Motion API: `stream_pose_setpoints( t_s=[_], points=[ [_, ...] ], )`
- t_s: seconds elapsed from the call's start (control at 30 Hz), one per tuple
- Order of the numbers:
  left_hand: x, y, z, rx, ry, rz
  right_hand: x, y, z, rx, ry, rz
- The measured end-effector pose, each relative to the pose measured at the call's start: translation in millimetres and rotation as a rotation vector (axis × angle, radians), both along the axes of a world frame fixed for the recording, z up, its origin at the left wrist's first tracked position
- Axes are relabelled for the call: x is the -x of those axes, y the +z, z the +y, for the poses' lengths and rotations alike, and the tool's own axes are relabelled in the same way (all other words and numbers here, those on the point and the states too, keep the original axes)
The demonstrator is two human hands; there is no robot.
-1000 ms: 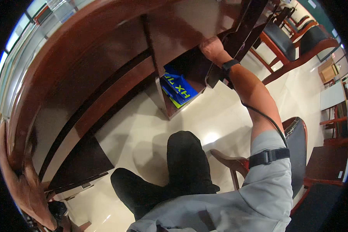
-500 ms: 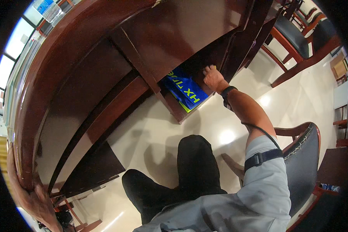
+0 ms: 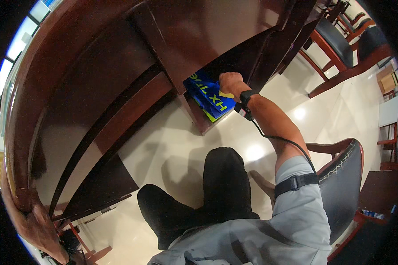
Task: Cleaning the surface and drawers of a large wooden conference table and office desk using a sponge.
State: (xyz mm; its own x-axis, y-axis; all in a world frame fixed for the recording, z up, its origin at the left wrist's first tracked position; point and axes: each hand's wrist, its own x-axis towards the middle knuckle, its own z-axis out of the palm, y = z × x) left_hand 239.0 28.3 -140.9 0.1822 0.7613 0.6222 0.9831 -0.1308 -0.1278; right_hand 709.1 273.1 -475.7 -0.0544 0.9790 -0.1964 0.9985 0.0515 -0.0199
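Observation:
My right hand (image 3: 231,83) is closed in a fist over the open compartment low in the dark wooden desk (image 3: 208,31). Beneath it lies a blue bag (image 3: 212,99) with bright yellow-green lettering, folded flat on the compartment floor. A yellow patch shows just under the curled fingers; whether they grip it or part of the bag is hidden. At the lower left, my left hand (image 3: 35,223) rests on the desk's curved edge, its fingers stretched along the top and partly cut off by the picture's rim.
A chair (image 3: 342,190) with a cracked black backrest stands close to my right side. Farther off are more dark wooden chairs (image 3: 336,48) and a cardboard box (image 3: 388,78). My knees (image 3: 225,176) are below the compartment. Pale shiny floor (image 3: 163,137) lies between.
My right hand has moved left from the compartment's right side to over the blue bag, and its fist has turned downward. The view has shifted slightly; my left hand stays at the desk edge.

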Motion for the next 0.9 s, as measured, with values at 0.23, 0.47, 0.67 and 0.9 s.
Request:
stream_pose_setpoints(
  t_s=[0.23, 0.47, 0.67, 0.9],
  points=[
    [-1, 7, 1, -0.009, 0.054, 0.052, 2, -75, 3, -0.022, -0.107, 0.062],
    [-17, 11, 3, 0.009, -0.114, 0.121, -27, -124, 10, -0.167, -0.109, 0.21],
    [-8, 13, 5, -0.02, -0.167, 0.14, -18, -104, 34, -0.173, -0.14, 0.218],
    [8, 13, 9, -0.047, -0.143, 0.094, -64, -170, 69, -0.343, -0.255, 0.574]
  ],
)
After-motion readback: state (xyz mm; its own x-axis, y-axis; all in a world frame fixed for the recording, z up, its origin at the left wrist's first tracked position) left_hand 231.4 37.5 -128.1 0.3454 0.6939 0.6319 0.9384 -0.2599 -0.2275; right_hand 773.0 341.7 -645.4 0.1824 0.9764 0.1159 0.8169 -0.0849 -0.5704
